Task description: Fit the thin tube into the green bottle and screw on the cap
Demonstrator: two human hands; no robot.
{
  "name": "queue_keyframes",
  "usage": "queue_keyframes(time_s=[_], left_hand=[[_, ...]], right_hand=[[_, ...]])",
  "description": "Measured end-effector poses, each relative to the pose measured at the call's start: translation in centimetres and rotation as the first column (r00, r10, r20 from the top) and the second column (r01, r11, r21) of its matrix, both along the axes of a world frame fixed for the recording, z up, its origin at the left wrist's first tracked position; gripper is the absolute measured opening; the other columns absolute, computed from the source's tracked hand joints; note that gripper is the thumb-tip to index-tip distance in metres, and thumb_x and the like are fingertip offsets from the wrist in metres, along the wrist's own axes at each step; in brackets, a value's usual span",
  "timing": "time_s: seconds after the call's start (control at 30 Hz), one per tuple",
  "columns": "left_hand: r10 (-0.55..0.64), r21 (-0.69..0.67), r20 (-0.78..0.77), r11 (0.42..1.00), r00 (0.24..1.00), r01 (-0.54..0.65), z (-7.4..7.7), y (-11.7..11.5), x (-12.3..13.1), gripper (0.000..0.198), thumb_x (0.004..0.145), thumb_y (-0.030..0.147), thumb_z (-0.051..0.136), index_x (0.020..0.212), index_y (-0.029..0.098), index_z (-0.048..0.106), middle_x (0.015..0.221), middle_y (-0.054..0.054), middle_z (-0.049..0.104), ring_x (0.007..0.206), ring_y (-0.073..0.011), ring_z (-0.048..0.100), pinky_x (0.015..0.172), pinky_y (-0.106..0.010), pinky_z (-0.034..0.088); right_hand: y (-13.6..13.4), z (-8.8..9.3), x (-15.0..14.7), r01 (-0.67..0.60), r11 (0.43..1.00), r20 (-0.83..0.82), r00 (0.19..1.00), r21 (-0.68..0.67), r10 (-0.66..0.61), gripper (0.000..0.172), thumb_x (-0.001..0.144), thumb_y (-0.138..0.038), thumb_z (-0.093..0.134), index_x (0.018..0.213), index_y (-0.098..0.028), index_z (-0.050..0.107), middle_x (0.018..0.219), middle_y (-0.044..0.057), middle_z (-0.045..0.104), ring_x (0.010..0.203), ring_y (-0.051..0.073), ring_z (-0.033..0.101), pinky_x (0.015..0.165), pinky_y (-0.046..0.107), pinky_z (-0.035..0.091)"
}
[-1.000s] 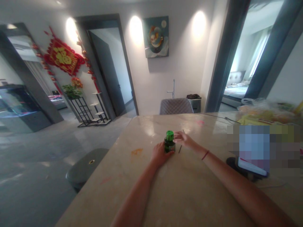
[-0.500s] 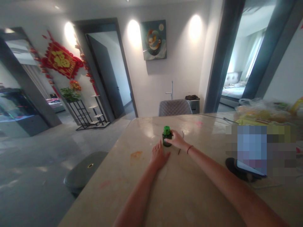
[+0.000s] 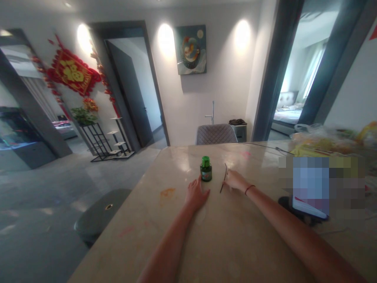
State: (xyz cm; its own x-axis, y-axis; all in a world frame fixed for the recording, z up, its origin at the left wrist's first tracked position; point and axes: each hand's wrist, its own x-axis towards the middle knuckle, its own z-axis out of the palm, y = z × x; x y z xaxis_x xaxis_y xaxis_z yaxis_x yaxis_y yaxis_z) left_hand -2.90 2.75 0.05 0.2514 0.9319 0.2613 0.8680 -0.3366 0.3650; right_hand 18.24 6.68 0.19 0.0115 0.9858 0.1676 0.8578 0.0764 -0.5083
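Note:
A small green glass bottle with a bright green ribbed cap stands upright on the table. My left hand lies flat on the tabletop, fingers spread, its index fingertip at the bottle's lower left side; whether they touch I cannot tell. To the right of the bottle, a thin dark stick, bent slightly at its far end, lies on the table. My right hand, with a red cord on its wrist, is at the stick's right side. Its fingertips reach the stick and look apart, not closed round it.
The beige stone table has orange and pink stains. On the right, a blurred-out screen stands on a dark base, with plastic bags behind. A grey chair is at the far edge, a stool at the left.
My right hand has let go of the bottle and moved right to the stick. The bottle stays upright in place. My left hand remains flat on the table, and the view has shifted slightly.

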Motion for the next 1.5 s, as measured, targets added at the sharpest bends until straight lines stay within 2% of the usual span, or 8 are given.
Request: queue_keyframes(time_s=[0.23,0.57,0.83,0.9,1.1,1.2,1.33,1.5], left_hand=[[-0.106,0.017,-0.035,0.994,0.994,0.106,0.2,0.1,0.0,0.038,0.083,0.039,0.039,0.117,0.024,0.048,0.128,-0.004,0.048,0.115,-0.0189,0.044,0.099,-0.032,0.030],[-0.086,-0.019,-0.120,0.996,0.989,0.085,0.0,0.4,0.2,0.046,0.087,0.045,0.026,0.122,0.021,0.046,0.132,-0.007,0.044,0.123,-0.0201,0.036,0.103,-0.035,0.024],[0.054,-0.026,0.060,0.998,0.997,-0.052,0.4,0.6,-0.1,0.030,0.078,0.032,0.042,0.054,0.016,0.049,0.057,0.000,0.049,0.059,-0.0110,0.045,0.058,-0.023,0.032],[0.050,-0.071,0.152,0.997,0.987,-0.040,0.2,0.6,-0.2,0.036,0.075,0.035,0.046,0.046,0.016,0.038,0.047,0.004,0.032,0.051,-0.0081,0.033,0.051,-0.023,0.023],[0.145,-0.277,0.542,0.961,0.828,0.013,0.5,1.1,-0.3,0.060,0.063,0.073,0.039,0.045,0.020,0.017,0.047,0.006,0.013,0.046,-0.0065,0.016,0.046,-0.025,0.012],[0.141,-0.362,0.702,0.915,0.698,0.180,1.6,1.1,-0.6,0.061,0.065,0.079,0.006,0.047,0.022,0.012,0.045,0.006,0.014,0.042,-0.0071,0.014,0.043,-0.023,0.015],[0.161,-0.439,0.868,0.690,0.469,0.576,3.0,0.5,-1.3,0.064,0.060,0.080,-0.010,0.047,0.022,0.011,0.043,0.007,0.010,0.039,-0.0065,0.011,0.039,-0.021,0.012],[0.209,-0.558,0.825,0.444,0.525,0.701,2.7,-0.1,-0.9,0.067,0.060,0.083,-0.002,0.046,0.021,0.018,0.041,0.007,0.015,0.037,-0.0046,0.011,0.036,-0.019,0.009]], right_hand=[[1.9,0.5,-2.3,0.014,1.000,0.075,0.997,-0.001,-0.014,0.015,0.064,-0.006,0.056,0.072,-0.012,0.066,0.078,0.016,0.067,0.078,0.024,0.062,0.066,0.028,0.043],[2.6,-0.1,-2.8,0.006,0.998,0.013,1.000,0.066,-0.007,0.014,0.070,-0.021,0.054,0.075,-0.014,0.066,0.076,0.009,0.066,0.076,0.018,0.060,0.065,0.024,0.041],[-0.5,0.2,0.3,0.073,0.997,-0.153,0.986,0.021,-0.070,0.047,0.079,-0.052,0.043,0.045,-0.018,0.045,0.047,0.003,0.050,0.047,0.011,0.048,0.049,0.024,0.034],[-1.1,0.4,0.7,-0.103,0.986,-0.434,0.900,-0.130,0.037,0.060,0.079,-0.064,0.025,0.038,-0.021,0.031,0.034,-0.003,0.031,0.034,0.008,0.032,0.039,0.023,0.027],[-2.7,0.3,0.2,-0.682,0.709,-0.970,0.243,-0.176,-0.006,0.064,0.073,-0.074,0.001,0.039,-0.022,0.016,0.032,-0.008,0.015,0.030,0.005,0.009,0.030,0.018,0.010],[-3.0,0.0,-0.3,-0.742,0.641,-0.977,0.204,-0.198,-0.065,0.064,0.073,-0.074,0.003,0.039,-0.022,0.018,0.033,-0.008,0.016,0.030,0.005,0.008,0.029,0.017,0.007],[-3.0,0.5,-0.5,-0.765,0.633,-0.993,0.096,-0.115,-0.065,0.065,0.072,-0.075,0.001,0.039,-0.022,0.017,0.033,-0.007,0.017,0.030,0.004,0.011,0.029,0.017,0.012],[-3.3,0.3,-0.6,-0.780,0.601,-0.985,0.130,-0.172,-0.113,0.065,0.071,-0.077,0.004,0.039,-0.021,0.017,0.032,-0.008,0.017,0.030,0.004,0.010,0.028,0.017,0.011]])
